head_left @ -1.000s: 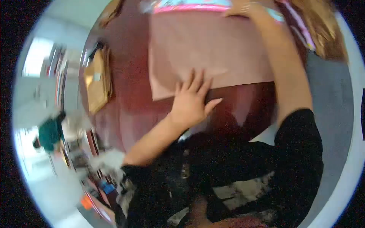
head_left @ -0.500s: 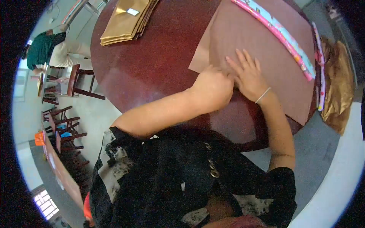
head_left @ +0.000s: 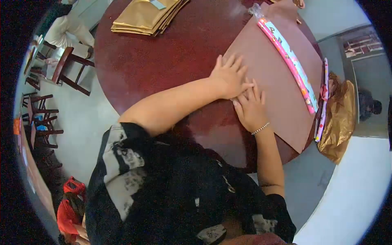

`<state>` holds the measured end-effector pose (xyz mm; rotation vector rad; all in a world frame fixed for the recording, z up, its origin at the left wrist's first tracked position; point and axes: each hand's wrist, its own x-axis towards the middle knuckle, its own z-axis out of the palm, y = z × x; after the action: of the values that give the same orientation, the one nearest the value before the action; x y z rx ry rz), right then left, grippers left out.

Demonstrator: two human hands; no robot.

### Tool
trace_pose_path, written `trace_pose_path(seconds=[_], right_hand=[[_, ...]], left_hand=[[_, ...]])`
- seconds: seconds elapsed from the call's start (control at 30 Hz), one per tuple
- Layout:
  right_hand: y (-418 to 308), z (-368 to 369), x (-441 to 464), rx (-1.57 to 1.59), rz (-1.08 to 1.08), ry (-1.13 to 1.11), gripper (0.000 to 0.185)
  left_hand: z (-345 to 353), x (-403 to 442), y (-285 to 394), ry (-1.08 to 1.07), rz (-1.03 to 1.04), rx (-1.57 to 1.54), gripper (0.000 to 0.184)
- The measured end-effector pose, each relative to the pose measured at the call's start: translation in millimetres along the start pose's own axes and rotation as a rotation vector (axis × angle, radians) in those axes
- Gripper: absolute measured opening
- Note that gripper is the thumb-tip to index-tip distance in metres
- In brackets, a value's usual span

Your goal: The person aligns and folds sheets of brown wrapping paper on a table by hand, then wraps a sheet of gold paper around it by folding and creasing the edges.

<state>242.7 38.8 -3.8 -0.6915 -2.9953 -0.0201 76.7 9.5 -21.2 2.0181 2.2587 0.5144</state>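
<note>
A large brownish-pink sheet of paper (head_left: 277, 85) lies across the right side of a round dark red table (head_left: 155, 61). My left hand (head_left: 230, 77) rests on the left edge of the sheet, palm down with its fingers stretched out. Close beside it, my right hand (head_left: 251, 108) lies flat on the near corner with fingers spread, its fingertips meeting the left hand. Neither hand holds anything. Across the sheet lie pink and light-blue printed rolls (head_left: 288, 61) in clear plastic.
A stack of folded gold sheets (head_left: 143, 18) sits at the table's far left. Another printed roll (head_left: 324, 102) and a crumpled gold bag (head_left: 341, 122) are past the right edge. Another person's hand (head_left: 300, 3) shows at the far edge. Wooden stools (head_left: 67, 71) and people are at left.
My left hand has gone from a closed fist to stretched-out fingers on the paper edge. My right hand has come closer to my body, and the head view has shifted.
</note>
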Motion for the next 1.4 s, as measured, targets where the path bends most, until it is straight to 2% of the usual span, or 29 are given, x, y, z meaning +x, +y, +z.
trace_pose_path(seconds=[0.1, 0.23, 0.3, 0.5, 0.53, 0.57, 0.63, 0.67, 0.77, 0.83, 0.9, 1.07, 1.23, 1.4], right_hand=[[-0.7, -0.4, 3.3, 0.018, -0.022, 0.067, 0.04], [0.6, -9.5, 12.6, 0.119, -0.092, 0.114, 0.047], [-2.1, -9.9, 17.6, 0.188, -0.101, 0.111, 0.049], [-16.5, -8.9, 44.3, 0.352, -0.086, 0.144, 0.046], [-18.4, -7.9, 49.5, 0.426, -0.042, 0.132, 0.044], [-17.2, -3.8, 53.2, 0.427, -0.046, 0.119, 0.044], [-11.2, 5.7, 55.5, 0.437, -0.032, 0.197, 0.043], [-10.5, 7.7, 55.6, 0.44, -0.03, 0.188, 0.043], [-9.9, 13.5, 53.5, 0.464, -0.015, 0.201, 0.043], [-11.2, 15.7, 52.1, 0.409, -0.07, 0.307, 0.044], [-16.6, 14.3, 51.2, 0.402, -0.066, 0.297, 0.044], [-25.8, 16.0, 58.1, 0.359, -0.123, 0.323, 0.044], [-29.7, 17.4, 62.0, 0.367, -0.112, 0.326, 0.022], [-29.2, 19.0, 65.4, 0.4, -0.126, 0.342, 0.013]], left_hand=[[-14.3, -20.2, -12.9, -0.052, -0.064, 0.065, 0.076], [-15.1, -27.8, -32.6, -0.05, -0.039, 0.099, 0.072], [-17.7, -27.3, -36.4, -0.081, -0.029, 0.066, 0.07], [-45.7, -12.1, -72.5, -0.213, 0.128, -0.171, 0.077], [-33.6, -8.9, -80.5, 0.052, 0.206, -0.201, 0.068], [-23.9, -1.4, -91.6, 0.05, 0.195, -0.21, 0.068], [-24.5, 11.0, -96.7, 0.023, 0.089, -0.487, 0.052], [-19.0, 11.5, -96.9, 0.128, 0.05, -0.567, 0.036], [-21.1, 17.5, -102.1, 0.057, -0.098, -0.73, 0.03], [-25.0, 16.0, -100.4, 0.082, -0.148, -0.773, 0.024], [-29.0, 15.6, -99.6, -0.024, -0.268, -1.074, 0.022], [-28.7, 13.5, -96.2, -0.058, -0.221, -0.972, 0.022], [-25.6, 15.3, -97.2, -0.057, -0.182, -0.915, 0.022], [-25.0, 16.3, -97.3, -0.028, -0.208, -0.848, 0.021]])
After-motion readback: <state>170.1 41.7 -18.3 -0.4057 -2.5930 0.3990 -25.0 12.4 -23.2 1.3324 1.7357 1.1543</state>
